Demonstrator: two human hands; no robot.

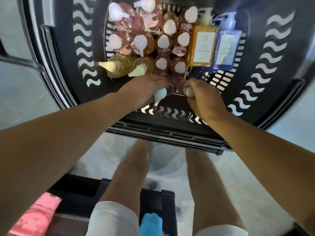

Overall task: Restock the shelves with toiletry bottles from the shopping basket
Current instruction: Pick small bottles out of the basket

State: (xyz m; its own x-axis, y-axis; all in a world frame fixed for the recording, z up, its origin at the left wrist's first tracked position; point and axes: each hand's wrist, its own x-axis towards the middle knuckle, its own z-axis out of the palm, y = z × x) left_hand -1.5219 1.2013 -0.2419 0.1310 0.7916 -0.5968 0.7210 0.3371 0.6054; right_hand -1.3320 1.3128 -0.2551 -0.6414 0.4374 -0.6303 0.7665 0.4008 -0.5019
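Place: Down in the black shopping basket (265, 68), at six o'clock of the bottle bunch, two hands are reaching in.
Left hand: The left hand (146, 89) is holding a pink bottle (162, 93) by its white pump top.
Right hand: The right hand (202, 96) is curling round a second pink bottle (188, 91).
How far: The job is looking only just begun. Many bottles are waiting in the basket; no shelf is showing.
Bottles: Pink ones (163, 41) are standing close together at twelve o'clock, two yellow ones (117, 67) at nine o'clock, an orange bottle (202, 46) and a blue bottle (226, 48) at two o'clock.
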